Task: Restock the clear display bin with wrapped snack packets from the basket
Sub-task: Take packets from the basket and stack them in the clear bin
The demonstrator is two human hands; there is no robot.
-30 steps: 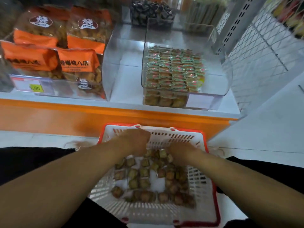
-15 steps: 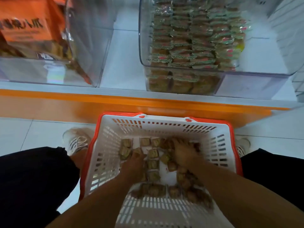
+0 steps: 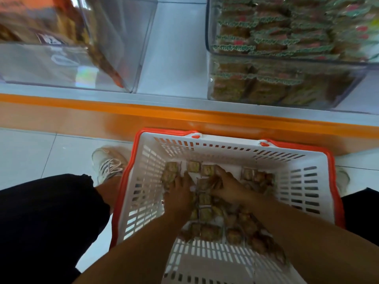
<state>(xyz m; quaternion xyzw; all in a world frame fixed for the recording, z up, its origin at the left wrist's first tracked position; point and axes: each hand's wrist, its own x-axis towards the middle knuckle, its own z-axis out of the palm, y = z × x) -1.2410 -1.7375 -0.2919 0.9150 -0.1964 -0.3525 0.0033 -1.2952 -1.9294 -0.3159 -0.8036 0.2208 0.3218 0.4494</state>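
A white basket with a red rim [image 3: 225,140] stands on the floor in front of me. Several small brown wrapped snack packets [image 3: 206,232] lie loose on its bottom. My left hand [image 3: 180,192] is down among the packets at the basket's left, with its fingers curled onto them. My right hand [image 3: 230,188] is beside it, and its fingers curl round a few packets. The clear display bin [image 3: 287,56] sits on the shelf above at the upper right, stacked with rows of green-edged packets.
An orange shelf edge [image 3: 143,117] runs across just beyond the basket. A second clear bin [image 3: 114,64] with orange bags stands at the upper left. My dark trouser legs [image 3: 51,222] and a white shoe [image 3: 108,162] flank the basket on the tiled floor.
My head has dropped closer to the basket, so it looks larger. Both hands have pushed a little farther forward among the packets and closed on them.
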